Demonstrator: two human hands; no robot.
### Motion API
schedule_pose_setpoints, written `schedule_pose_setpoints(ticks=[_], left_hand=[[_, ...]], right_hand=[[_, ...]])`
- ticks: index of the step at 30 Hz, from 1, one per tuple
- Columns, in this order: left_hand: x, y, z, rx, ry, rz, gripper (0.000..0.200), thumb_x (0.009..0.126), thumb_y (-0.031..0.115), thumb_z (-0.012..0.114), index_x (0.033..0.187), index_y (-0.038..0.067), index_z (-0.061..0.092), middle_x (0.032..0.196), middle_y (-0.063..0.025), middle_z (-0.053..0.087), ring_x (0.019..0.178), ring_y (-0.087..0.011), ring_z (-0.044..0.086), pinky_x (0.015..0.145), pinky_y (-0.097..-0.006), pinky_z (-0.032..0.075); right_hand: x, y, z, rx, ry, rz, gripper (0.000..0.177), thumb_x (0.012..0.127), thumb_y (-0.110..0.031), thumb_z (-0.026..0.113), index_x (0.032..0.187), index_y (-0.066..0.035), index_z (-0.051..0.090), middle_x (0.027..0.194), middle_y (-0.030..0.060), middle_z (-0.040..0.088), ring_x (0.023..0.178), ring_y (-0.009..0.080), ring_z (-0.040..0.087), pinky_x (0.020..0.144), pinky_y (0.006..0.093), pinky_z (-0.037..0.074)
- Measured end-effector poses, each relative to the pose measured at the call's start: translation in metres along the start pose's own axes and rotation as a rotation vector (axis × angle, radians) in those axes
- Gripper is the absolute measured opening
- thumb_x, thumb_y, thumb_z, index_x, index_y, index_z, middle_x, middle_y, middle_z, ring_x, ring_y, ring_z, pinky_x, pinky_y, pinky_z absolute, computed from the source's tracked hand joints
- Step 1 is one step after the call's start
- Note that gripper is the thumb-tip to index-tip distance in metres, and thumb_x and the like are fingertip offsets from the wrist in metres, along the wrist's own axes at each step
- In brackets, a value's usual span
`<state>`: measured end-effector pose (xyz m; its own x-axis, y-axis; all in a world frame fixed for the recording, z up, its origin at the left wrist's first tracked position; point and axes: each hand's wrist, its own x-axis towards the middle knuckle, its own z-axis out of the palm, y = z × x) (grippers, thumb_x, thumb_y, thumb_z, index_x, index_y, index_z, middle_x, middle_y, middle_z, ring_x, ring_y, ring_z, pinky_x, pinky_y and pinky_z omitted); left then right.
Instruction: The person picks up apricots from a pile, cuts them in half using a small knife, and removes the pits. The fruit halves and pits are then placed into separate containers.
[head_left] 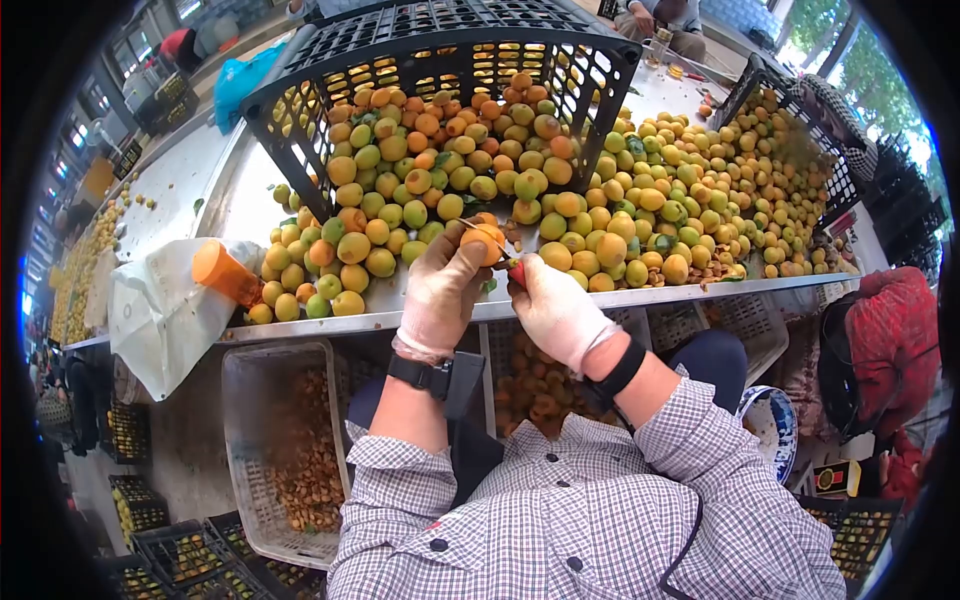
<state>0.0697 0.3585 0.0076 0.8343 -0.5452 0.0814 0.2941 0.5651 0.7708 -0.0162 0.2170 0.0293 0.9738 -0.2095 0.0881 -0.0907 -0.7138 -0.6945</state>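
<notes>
Above the table's front edge, my left hand (pixel 440 290) is closed around an orange apricot (pixel 482 245), pinching it between thumb and fingers. My right hand (pixel 562 310) grips the red handle of a small knife (pixel 517 272). Its thin metal end meets the apricot, and part of it is hidden by the fruit and fingers. Both hands wear thin whitish gloves. Just beyond them, a heap of yellow, green and orange apricots (pixel 440 150) spills out of a tipped black crate (pixel 440 40).
More apricots (pixel 690 200) cover the table's right side. An orange cup (pixel 225 272) lies by a white plastic bag (pixel 165 310) at left. Below the table stand a white basket (pixel 235 440) of pits and a bin of apricot pieces (pixel 540 385). Another person (pixel 665 20) sits opposite.
</notes>
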Motion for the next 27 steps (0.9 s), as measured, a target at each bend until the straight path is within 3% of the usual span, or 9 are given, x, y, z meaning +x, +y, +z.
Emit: schedule_pose_setpoints(ticks=[6, 9, 13, 16, 18, 19, 21, 25, 27], left_hand=[[-0.003, -0.001, 0.000, 0.082, -0.015, 0.168, 0.064, 0.095, 0.018, 0.067, 0.144, -0.008, 0.035, 0.120, -0.0120, 0.061, 0.108, -0.0180, 0.061, 0.089, -0.0273, 0.049], [0.002, -0.005, -0.003, -0.245, -0.008, 0.141, 0.061, 0.095, 0.016, 0.067, 0.142, -0.008, 0.037, 0.122, -0.0129, 0.061, 0.110, -0.0185, 0.060, 0.090, -0.0276, 0.048], [0.001, -0.001, -0.001, -0.218, 0.006, 0.087, 0.059, 0.094, 0.018, 0.069, 0.140, -0.006, 0.041, 0.122, -0.0135, 0.061, 0.108, -0.0186, 0.060, 0.091, -0.0277, 0.048], [0.000, 0.001, 0.003, 0.022, 0.032, 0.127, 0.055, 0.096, 0.026, 0.068, 0.137, -0.004, 0.046, 0.120, -0.0129, 0.062, 0.104, -0.0184, 0.062, 0.085, -0.0281, 0.051], [-0.001, 0.003, 0.002, 0.424, 0.149, 0.107, 0.055, 0.096, 0.033, 0.067, 0.134, -0.003, 0.050, 0.116, -0.0113, 0.064, 0.099, -0.0177, 0.063, 0.079, -0.0282, 0.053], [0.000, -0.001, 0.002, 0.422, 0.151, 0.108, 0.055, 0.096, 0.033, 0.067, 0.134, -0.003, 0.050, 0.116, -0.0113, 0.064, 0.099, -0.0177, 0.063, 0.079, -0.0282, 0.053], [0.002, -0.009, 0.004, 0.018, 0.092, 0.124, 0.054, 0.095, 0.037, 0.067, 0.129, -0.002, 0.054, 0.110, -0.0094, 0.066, 0.095, -0.0164, 0.064, 0.076, -0.0283, 0.053], [0.001, -0.005, 0.004, 0.110, 0.096, 0.107, 0.052, 0.095, 0.040, 0.068, 0.125, -0.002, 0.057, 0.106, -0.0084, 0.066, 0.093, -0.0160, 0.064, 0.077, -0.0279, 0.053], [0.003, -0.005, 0.002, 0.389, 0.130, 0.108, 0.052, 0.095, 0.043, 0.066, 0.121, -0.001, 0.059, 0.104, -0.0081, 0.065, 0.092, -0.0162, 0.063, 0.076, -0.0285, 0.053]], right_hand=[[0.004, 0.006, -0.017, -0.037, -0.123, -0.169, 0.020, 0.091, -0.013, 0.057, 0.102, 0.001, 0.048, 0.082, 0.0277, 0.063, 0.086, 0.0480, 0.062, 0.073, 0.0505, 0.050], [-0.003, -0.002, -0.002, -0.024, -0.046, -0.106, 0.016, 0.093, -0.015, 0.056, 0.099, 0.000, 0.054, 0.081, 0.0264, 0.064, 0.085, 0.0454, 0.064, 0.074, 0.0495, 0.052], [-0.001, -0.002, 0.006, -0.020, -0.022, -0.013, 0.018, 0.094, -0.017, 0.055, 0.102, -0.001, 0.054, 0.082, 0.0267, 0.065, 0.085, 0.0451, 0.064, 0.075, 0.0505, 0.052], [0.000, 0.004, 0.005, -0.024, -0.011, -0.036, 0.018, 0.094, -0.017, 0.055, 0.103, -0.001, 0.054, 0.082, 0.0266, 0.065, 0.086, 0.0451, 0.064, 0.076, 0.0510, 0.052], [-0.002, 0.000, 0.006, -0.034, -0.016, -0.003, 0.018, 0.094, -0.017, 0.055, 0.103, -0.002, 0.054, 0.082, 0.0265, 0.066, 0.086, 0.0450, 0.065, 0.076, 0.0512, 0.052], [-0.002, -0.003, 0.007, -0.044, -0.021, 0.027, 0.018, 0.094, -0.017, 0.054, 0.104, -0.002, 0.054, 0.083, 0.0264, 0.066, 0.086, 0.0449, 0.065, 0.076, 0.0513, 0.052], [0.000, -0.009, 0.007, -0.067, -0.027, 0.026, 0.018, 0.094, -0.017, 0.054, 0.104, -0.001, 0.054, 0.083, 0.0265, 0.066, 0.086, 0.0448, 0.065, 0.076, 0.0514, 0.052], [0.003, -0.014, 0.006, -0.147, -0.031, 0.036, 0.018, 0.093, -0.016, 0.055, 0.103, -0.001, 0.054, 0.083, 0.0262, 0.066, 0.085, 0.0444, 0.066, 0.075, 0.0518, 0.053], [0.005, -0.014, 0.004, -0.173, -0.057, 0.057, 0.018, 0.093, -0.016, 0.055, 0.103, -0.001, 0.054, 0.084, 0.0256, 0.067, 0.085, 0.0438, 0.066, 0.076, 0.0515, 0.053]])
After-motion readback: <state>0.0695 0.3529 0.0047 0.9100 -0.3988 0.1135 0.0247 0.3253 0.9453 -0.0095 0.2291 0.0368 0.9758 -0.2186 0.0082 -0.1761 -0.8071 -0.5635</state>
